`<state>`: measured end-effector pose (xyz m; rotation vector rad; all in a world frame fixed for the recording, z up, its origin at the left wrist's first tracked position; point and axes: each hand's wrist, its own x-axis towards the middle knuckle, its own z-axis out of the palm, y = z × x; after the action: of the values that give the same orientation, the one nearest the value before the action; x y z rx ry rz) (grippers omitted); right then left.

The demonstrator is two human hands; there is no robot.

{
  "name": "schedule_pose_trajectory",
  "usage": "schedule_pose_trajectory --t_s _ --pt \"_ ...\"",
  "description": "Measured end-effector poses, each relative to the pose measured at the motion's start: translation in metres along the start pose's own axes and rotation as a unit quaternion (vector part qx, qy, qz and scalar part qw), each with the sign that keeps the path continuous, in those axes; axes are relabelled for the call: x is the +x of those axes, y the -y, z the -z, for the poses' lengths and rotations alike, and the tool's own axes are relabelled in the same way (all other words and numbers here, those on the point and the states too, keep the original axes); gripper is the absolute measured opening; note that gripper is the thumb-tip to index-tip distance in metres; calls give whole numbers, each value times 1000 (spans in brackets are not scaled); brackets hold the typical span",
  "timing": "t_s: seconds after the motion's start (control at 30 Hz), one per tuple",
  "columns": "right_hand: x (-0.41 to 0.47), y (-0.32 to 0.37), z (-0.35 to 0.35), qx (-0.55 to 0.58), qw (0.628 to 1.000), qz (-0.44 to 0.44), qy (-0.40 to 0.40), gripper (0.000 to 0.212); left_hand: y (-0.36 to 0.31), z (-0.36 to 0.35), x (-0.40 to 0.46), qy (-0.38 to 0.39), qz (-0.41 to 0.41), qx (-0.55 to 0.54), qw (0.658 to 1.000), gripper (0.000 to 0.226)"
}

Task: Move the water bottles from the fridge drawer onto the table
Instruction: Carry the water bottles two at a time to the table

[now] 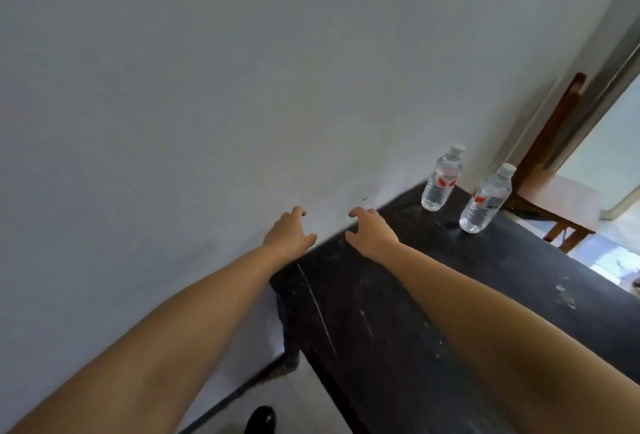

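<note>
Two clear water bottles with white caps and red labels stand upright on the dark table (398, 295): one bottle (441, 179) is near the wall, the other bottle (486, 199) is closer to the table's right edge. My left hand (289, 232) and my right hand (370, 231) reach forward side by side, left of the bottles, with fingers loosely curved and nothing in them. The left hand is over the table's left end by the wall, and the right hand hovers over the tabletop. No fridge drawer is in view.
A white wall (242, 87) runs along the table's far side. A wooden chair (557, 142) stands beyond the table at the right, beside a bright doorway (609, 156). A dark shoe (261, 419) shows on the pale floor at the bottom.
</note>
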<state>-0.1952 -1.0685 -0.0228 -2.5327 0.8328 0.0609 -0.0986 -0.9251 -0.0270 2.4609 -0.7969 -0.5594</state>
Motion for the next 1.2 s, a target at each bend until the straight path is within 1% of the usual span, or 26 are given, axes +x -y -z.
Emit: schedule_pose_trajectory --t_s 0.1,0.13,0.2,0.37,0.5,0.6,0.63,0.77,0.87,0.97,1.07,1.1,1.13,1.2 --pt "-14 25 -17 -22 997 61 44 51 35 8 -45 -45 68 -26 996 60" --pt "-16 32 -19 -26 996 71 49 51 43 12 -52 -56 81 -27 995 59" --pt "-22 61 -29 -40 990 119 58 51 70 29 -83 -95 128 -37 987 59" --pt "-54 151 -70 -69 963 242 98 51 138 69 -176 -193 228 -59 952 58" --pt "-97 223 -107 -84 934 324 129 50 185 85 -264 -253 297 -71 918 57" --pt "-146 274 -138 -83 907 383 155 51 221 89 -339 -287 353 -87 886 56" --pt "-170 294 -155 -82 893 410 166 51 235 88 -374 -300 378 -94 871 56" --pt "-262 344 -203 -80 850 477 211 52 276 81 -482 -328 446 -123 823 56" --pt "-326 369 -233 -86 819 517 234 51 294 78 -547 -350 471 -130 800 57" --pt "-392 398 -260 -84 790 554 250 52 309 75 -616 -364 499 -112 779 57" --pt "-452 426 -283 -82 764 581 270 52 321 69 -680 -388 521 -98 754 64" --pt "-480 436 -294 -82 750 592 281 52 325 63 -710 -400 536 -102 737 66" --pt "-495 441 -298 -84 743 597 290 52 328 60 -726 -408 543 -105 726 68" --pt "-539 454 -314 -102 711 625 306 52 332 46 -773 -432 570 -121 688 68"
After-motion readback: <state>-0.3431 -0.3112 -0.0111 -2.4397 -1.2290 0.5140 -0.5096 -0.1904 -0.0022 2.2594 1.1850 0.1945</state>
